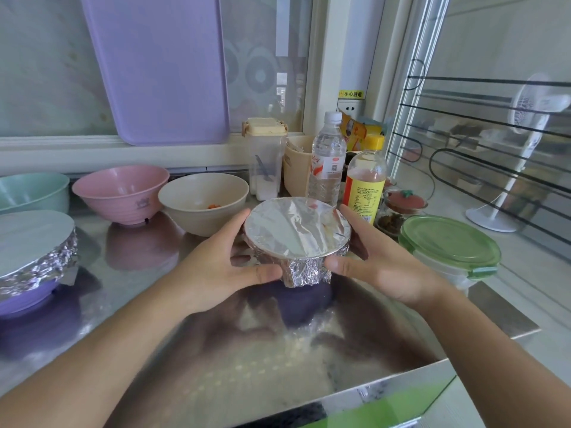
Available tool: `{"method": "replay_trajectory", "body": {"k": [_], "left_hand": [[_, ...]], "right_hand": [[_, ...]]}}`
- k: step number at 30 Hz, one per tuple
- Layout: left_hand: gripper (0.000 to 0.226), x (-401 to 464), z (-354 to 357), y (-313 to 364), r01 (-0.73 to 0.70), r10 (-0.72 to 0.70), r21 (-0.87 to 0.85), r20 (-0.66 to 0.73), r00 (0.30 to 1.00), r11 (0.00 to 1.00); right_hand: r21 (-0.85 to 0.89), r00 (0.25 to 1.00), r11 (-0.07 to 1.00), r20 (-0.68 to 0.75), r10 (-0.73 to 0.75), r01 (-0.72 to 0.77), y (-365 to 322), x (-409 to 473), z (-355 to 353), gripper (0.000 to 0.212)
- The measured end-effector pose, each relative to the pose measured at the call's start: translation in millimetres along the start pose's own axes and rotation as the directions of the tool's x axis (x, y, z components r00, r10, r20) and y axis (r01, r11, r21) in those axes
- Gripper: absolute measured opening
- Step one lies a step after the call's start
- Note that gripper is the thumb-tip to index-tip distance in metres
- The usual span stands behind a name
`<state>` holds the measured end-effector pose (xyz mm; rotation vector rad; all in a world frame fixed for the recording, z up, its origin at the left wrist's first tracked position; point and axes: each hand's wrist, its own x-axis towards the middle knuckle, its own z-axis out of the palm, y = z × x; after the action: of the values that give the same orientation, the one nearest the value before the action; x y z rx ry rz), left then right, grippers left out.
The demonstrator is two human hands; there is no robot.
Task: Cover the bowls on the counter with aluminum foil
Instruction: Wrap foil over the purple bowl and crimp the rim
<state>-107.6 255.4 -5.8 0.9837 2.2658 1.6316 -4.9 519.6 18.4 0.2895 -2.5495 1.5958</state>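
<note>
A small bowl wrapped in aluminum foil is in the centre of the steel counter. My left hand presses its left side and my right hand its right side, thumbs against the crumpled foil at the front. A purple bowl with a foil cover stands at the far left. Behind it are three uncovered bowls: a green one, a pink one and a beige one with a bit of orange food inside.
A water bottle, an oil bottle, a clear canister and small jars crowd behind the foil bowl. A green-lidded container sits to the right. A purple tray leans on the window.
</note>
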Motion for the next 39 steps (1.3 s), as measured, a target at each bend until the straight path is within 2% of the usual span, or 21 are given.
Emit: {"method": "replay_trajectory", "body": {"k": [2,5,8,11,13,15,17,19,21,22,26,30,31,33,35,36,38,39], "left_hand": [[0.101,0.0,3.4,1.9,-0.015,0.015,0.012,-0.044,0.999,1.000],[0.103,-0.7,10.7,2.2,0.006,0.005,0.071,-0.150,0.989,0.997],[0.100,-4.2,17.1,4.4,0.016,0.012,0.139,-0.197,0.980,0.990],[0.103,-10.2,22.6,7.8,0.051,0.000,0.206,-0.242,0.970,0.977],[0.106,-17.4,29.0,8.3,0.137,-0.044,0.259,-0.334,0.942,0.956],[0.098,-31.4,38.6,10.3,0.211,-0.052,0.312,-0.448,0.892,0.927],[0.075,-46.1,49.8,17.1,0.183,0.019,0.362,-0.489,0.872,0.914],[0.054,-54.4,60.8,26.0,0.133,0.050,0.359,-0.458,0.888,0.924],[0.041,-53.5,72.0,34.1,0.119,0.058,0.373,-0.431,0.900,0.920],[0.037,-51.3,77.3,36.9,0.125,0.064,0.390,-0.437,0.897,0.912],[0.028,-44.8,86.1,38.4,0.152,0.110,0.446,-0.509,0.854,0.882],[0.017,-46.7,82.2,32.2,0.102,0.138,0.429,-0.494,0.858,0.898],[0.016,-46.9,81.9,31.8,0.078,0.151,0.416,-0.489,0.859,0.906],[0.018,-46.7,81.0,30.6,0.044,0.151,0.368,-0.484,0.862,0.929],[0.022,-45.0,79.5,26.7,0.033,0.132,0.319,-0.481,0.867,0.947],[0.023,-44.5,78.5,24.1,0.029,0.125,0.296,-0.487,0.865,0.955],[0.022,-43.5,76.2,19.7,0.029,0.114,0.261,-0.516,0.849,0.965],[0.022,-42.5,75.1,18.4,0.029,0.113,0.251,-0.532,0.839,0.968]], "right_hand": [[-0.104,0.996,0.995,-0.089,-0.010,0.000,-5.4,1.7,5.9,0.074],[-0.180,0.984,0.984,-0.173,-0.049,0.017,-4.0,3.1,11.2,0.083],[-0.206,0.973,0.978,-0.217,-0.074,0.029,3.5,3.9,14.4,0.084],[-0.213,0.976,0.977,-0.213,-0.050,0.004,1.6,3.2,15.3,0.083],[-0.178,0.982,0.984,-0.186,-0.031,-0.003,1.2,1.6,12.2,0.084],[-0.103,0.991,0.995,-0.132,-0.002,-0.012,-1.6,-0.3,7.9,0.083],[-0.057,0.994,0.998,-0.107,0.003,-0.009,-4.9,1.7,3.5,0.073],[0.035,0.989,0.998,-0.135,0.051,-0.047,-12.2,6.5,4.2,0.047],[0.102,0.984,0.993,-0.162,0.076,-0.060,-15.4,11.4,8.4,0.024],[0.086,0.983,0.994,-0.169,0.078,-0.064,-15.4,13.4,11.9,0.021],[0.001,0.970,0.998,-0.234,0.062,-0.064,-12.9,14.4,19.5,0.032],[-0.108,0.951,0.984,-0.290,0.106,-0.143,-16.8,16.6,18.4,0.024],[-0.183,0.946,0.970,-0.311,0.096,-0.159,-17.7,19.8,16.4,0.025],[-0.330,0.954,0.927,-0.289,0.079,-0.177,-25.9,26.2,15.0,0.040],[-0.368,0.965,0.916,-0.254,0.067,-0.161,-37.9,34.7,16.4,0.065],[-0.374,0.972,0.916,-0.226,0.065,-0.148,-40.9,39.6,16.4,0.064],[-0.385,0.983,0.913,-0.172,0.071,-0.133,-44.8,48.1,18.2,0.045],[-0.389,0.984,0.911,-0.162,0.079,-0.137,-46.1,50.8,19.5,0.045]]}}
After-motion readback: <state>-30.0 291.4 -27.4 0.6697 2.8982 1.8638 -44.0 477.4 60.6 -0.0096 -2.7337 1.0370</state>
